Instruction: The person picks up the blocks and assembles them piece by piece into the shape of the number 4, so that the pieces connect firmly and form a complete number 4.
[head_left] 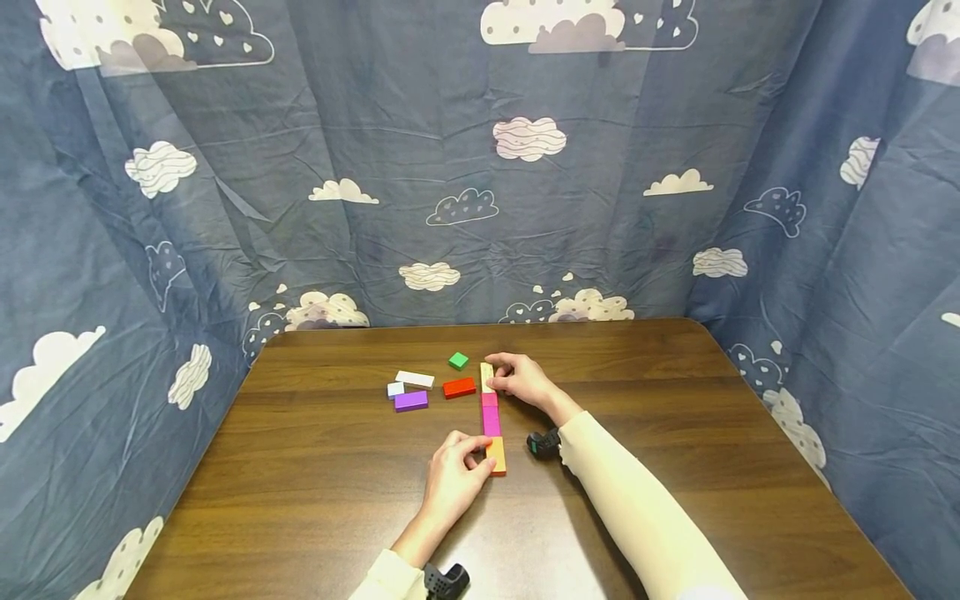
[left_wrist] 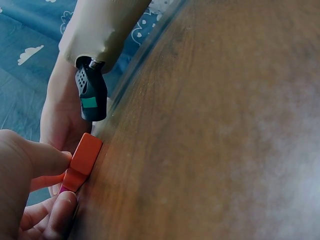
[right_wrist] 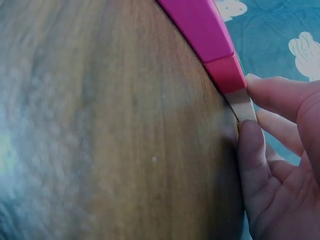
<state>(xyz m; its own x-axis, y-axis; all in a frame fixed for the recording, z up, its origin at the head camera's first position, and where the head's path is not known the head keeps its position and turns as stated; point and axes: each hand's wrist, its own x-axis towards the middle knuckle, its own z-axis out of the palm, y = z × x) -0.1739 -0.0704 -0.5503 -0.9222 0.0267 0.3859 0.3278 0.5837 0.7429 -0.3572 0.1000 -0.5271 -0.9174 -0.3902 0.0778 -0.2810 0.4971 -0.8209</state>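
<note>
Pinches the orange block with the left hand, fingers and thumb snug on it, at the near end of a row on the tabletop. Pinches the cream block at the far end with the right hand, fingers and thumb snug on that too. Between them, touching end to end, has the magenta block and the short pink block. Runs near to far, each long block pointing the same way, tipping a bit left at the far end. Only from the head, shows loose blocks to the left: red, green, white, pale blue and purple. From the right wrist, shows more clearly the fingers on both sides of the cream block.
</note>
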